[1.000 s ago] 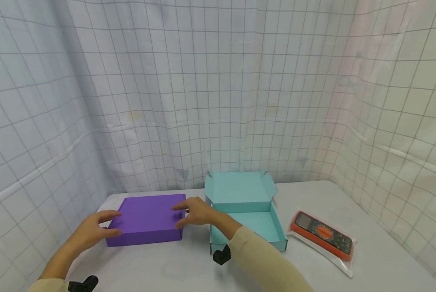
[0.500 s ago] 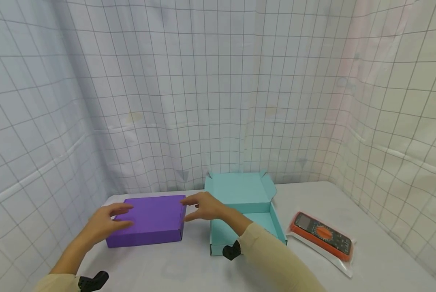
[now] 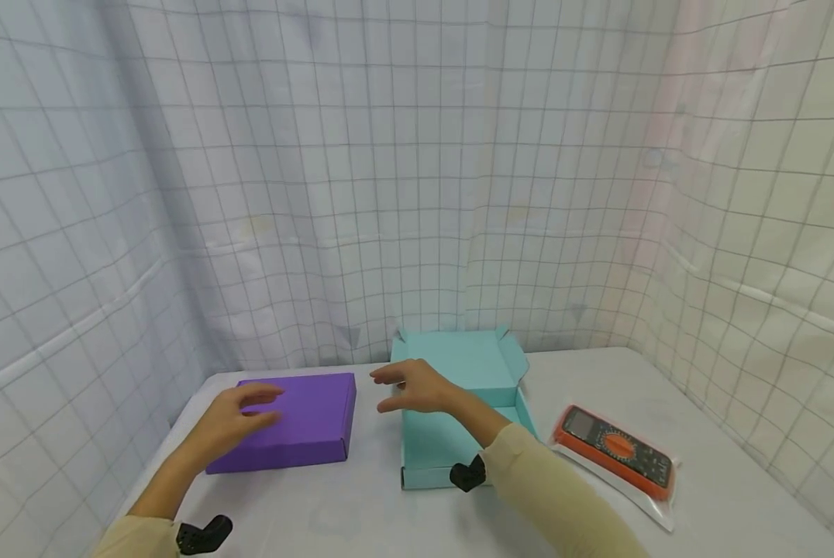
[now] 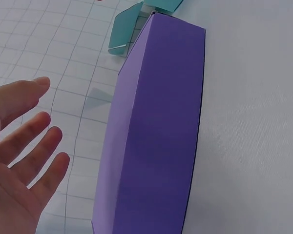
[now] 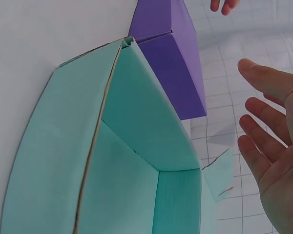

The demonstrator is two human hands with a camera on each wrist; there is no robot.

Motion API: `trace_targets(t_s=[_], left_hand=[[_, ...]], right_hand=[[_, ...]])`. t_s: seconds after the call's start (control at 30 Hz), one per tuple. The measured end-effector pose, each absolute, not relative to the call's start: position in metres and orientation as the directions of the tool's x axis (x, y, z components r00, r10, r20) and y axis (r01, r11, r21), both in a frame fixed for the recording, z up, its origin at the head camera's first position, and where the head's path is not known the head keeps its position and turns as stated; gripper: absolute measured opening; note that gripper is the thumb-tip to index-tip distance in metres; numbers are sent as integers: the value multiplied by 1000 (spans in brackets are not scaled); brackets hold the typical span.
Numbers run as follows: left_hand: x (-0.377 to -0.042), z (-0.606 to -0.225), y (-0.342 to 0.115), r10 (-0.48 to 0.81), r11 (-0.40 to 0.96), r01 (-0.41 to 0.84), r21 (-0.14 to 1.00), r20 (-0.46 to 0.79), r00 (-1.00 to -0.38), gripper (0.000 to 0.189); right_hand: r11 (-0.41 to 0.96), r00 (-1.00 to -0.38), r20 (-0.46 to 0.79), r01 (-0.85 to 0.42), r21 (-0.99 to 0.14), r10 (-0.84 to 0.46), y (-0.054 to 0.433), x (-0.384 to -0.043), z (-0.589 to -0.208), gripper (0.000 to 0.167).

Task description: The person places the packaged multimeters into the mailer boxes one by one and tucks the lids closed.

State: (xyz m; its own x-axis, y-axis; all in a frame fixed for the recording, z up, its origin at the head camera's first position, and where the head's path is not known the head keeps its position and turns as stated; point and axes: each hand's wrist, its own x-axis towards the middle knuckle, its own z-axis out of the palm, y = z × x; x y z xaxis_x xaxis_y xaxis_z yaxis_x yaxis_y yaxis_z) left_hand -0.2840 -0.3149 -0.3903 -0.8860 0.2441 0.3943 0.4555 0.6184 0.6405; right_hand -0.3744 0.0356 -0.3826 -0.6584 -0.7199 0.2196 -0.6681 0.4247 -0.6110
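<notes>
A closed purple box (image 3: 312,418) lies on the left of the white table. My left hand (image 3: 239,415) is over its left part, fingers parted from the thumb and nothing between them; the left wrist view has the hand (image 4: 24,151) apart from the purple box (image 4: 156,126). To the right stands a teal box (image 3: 434,453) with its lid raised toward the back, its inside bare. My right hand (image 3: 420,387) hovers over the teal box's left side, fingers spread and holding nothing. In the right wrist view the right hand (image 5: 273,131) is beside the teal box (image 5: 53,146).
An orange and black multimeter (image 3: 619,449) in a clear plastic bag lies at the right of the table (image 3: 361,511). A white gridded curtain (image 3: 417,194) hangs behind and on both sides. Black straps with camera mounts sit at both wrists.
Both hands have moved to the right and slightly up, the left across the purple box and the right from the purple box's edge to the teal box. The boxes have stayed put.
</notes>
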Motion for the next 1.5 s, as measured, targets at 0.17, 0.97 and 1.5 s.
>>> trace_targets(t_s=[0.17, 0.97, 1.5], left_hand=[[-288, -389, -303, 266, 600, 483, 638, 410, -872, 38], [-289, -401, -254, 325, 530, 523, 668, 409, -853, 39], [-297, -409, -231, 346, 505, 505, 700, 372, -861, 38]], right_hand=[[425, -660, 229, -671, -608, -715, 48, -375, -382, 54], [389, -653, 266, -677, -625, -709, 105, -373, -394, 55], [391, -681, 278, -654, -648, -678, 134, -375, -403, 53]])
